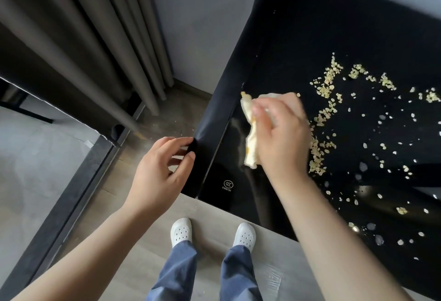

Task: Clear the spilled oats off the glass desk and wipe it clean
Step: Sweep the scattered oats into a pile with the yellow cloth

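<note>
Right hand (281,138): grip pinches a crumpled cloth (250,148), low on the black tabletop (310,26) near its left edge. Oats (327,83) lie scattered just right of it. Left hand (157,171) is loosely cupped beside the edge, holding nothing. Best approach: long flat sweeps, herding flakes toward that palm.

Smeared by motion at the fingers of the right grip (284,138), too soft to count. Covers most of the cloth (250,150), leaving only its pale left edge in sight. Hides whatever oats (327,81) lie beneath palm and forearm. Cut off by the right and lower edges: the counter (298,26), and the scatter with it. Too small to tell flakes from glints among the outlying specks. Cannot tell whether the left grip (157,171) pinches the counter's corner or merely touches it. Barely legible beneath the printed mark (228,183).
</note>
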Demonstrator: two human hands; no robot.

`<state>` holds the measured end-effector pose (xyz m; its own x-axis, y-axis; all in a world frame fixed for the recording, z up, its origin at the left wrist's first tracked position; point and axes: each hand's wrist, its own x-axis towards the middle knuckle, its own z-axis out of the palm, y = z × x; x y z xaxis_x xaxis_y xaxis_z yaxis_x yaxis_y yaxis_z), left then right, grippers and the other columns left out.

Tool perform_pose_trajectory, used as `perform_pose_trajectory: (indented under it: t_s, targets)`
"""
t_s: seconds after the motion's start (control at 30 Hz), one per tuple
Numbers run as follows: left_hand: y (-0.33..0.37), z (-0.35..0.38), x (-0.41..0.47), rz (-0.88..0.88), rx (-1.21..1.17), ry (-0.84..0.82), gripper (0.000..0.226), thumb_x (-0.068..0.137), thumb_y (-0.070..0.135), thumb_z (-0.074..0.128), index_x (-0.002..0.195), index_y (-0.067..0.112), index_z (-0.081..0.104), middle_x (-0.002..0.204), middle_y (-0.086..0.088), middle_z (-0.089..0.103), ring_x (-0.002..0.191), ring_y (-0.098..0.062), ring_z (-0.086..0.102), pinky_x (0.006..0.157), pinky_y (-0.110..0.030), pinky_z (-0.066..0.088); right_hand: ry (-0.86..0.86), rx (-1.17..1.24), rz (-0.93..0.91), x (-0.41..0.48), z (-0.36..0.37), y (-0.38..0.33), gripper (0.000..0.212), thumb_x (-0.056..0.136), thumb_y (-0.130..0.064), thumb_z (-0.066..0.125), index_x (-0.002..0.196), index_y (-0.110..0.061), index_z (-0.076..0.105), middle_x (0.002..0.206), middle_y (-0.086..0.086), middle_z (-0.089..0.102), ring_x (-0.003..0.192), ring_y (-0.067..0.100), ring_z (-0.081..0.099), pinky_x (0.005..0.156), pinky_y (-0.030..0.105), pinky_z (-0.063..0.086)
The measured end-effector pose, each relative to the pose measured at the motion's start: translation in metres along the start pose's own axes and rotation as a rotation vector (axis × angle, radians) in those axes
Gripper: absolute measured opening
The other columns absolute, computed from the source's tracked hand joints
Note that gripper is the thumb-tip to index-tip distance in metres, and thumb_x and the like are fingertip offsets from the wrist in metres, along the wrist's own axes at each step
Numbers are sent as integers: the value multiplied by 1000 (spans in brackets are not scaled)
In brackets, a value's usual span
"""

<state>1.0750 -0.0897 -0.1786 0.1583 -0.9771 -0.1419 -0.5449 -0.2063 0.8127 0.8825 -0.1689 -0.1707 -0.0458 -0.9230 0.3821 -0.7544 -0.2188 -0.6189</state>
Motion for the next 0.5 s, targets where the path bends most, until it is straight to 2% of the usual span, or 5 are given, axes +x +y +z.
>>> perform_pose_trajectory:
  t_s: [0.13, 0.23, 0.3, 0.37, 0.5]
  targets:
    - [0, 0, 0, -9, -9, 0, 25, 92, 19, 58, 115, 23, 67, 104, 16, 60, 93, -3, 62, 81, -25, 54, -81, -28, -17, 2, 43, -20, 13, 91, -22, 61, 87, -15, 71, 95, 0, 62, 84, 18, 59, 66, 28, 48]
    - [1, -2, 1, 1, -4, -8, 25, 92, 17, 59, 115, 21, 67, 104, 16, 59, 95, 1, 61, 80, -14, 50, -65, -123, -20, 14, 60, -17, 12, 90, -22, 62, 83, -17, 69, 90, 0, 59, 77, 17, 55, 51, 25, 41]
    - [1, -2, 2, 3, 0, -10, 25, 92, 16, 59, 115, 21, 67, 104, 16, 60, 95, 1, 61, 80, -16, 50, -58, -195, 1, 24, 54, -6, 11, 90, -22, 60, 83, -18, 68, 90, 0, 57, 75, 13, 47, 50, 18, 27]
    - [1, -1, 1, -2, -6, -7, 25, 92, 17, 59, 115, 22, 67, 104, 15, 60, 95, -1, 62, 81, -19, 52, -26, -274, 92, 35, 40, 13, 12, 91, -23, 57, 87, -19, 68, 92, 0, 57, 76, 13, 43, 50, 18, 18]
    - [1, -1, 1, 1, -19, 0, 25, 92, 15, 60, 114, 22, 68, 104, 13, 60, 95, -3, 62, 82, -23, 53, 35, -329, 320, 48, 4, 48, 17, 92, -19, 52, 92, -19, 68, 100, 3, 56, 85, 25, 55, 63, 26, 28]
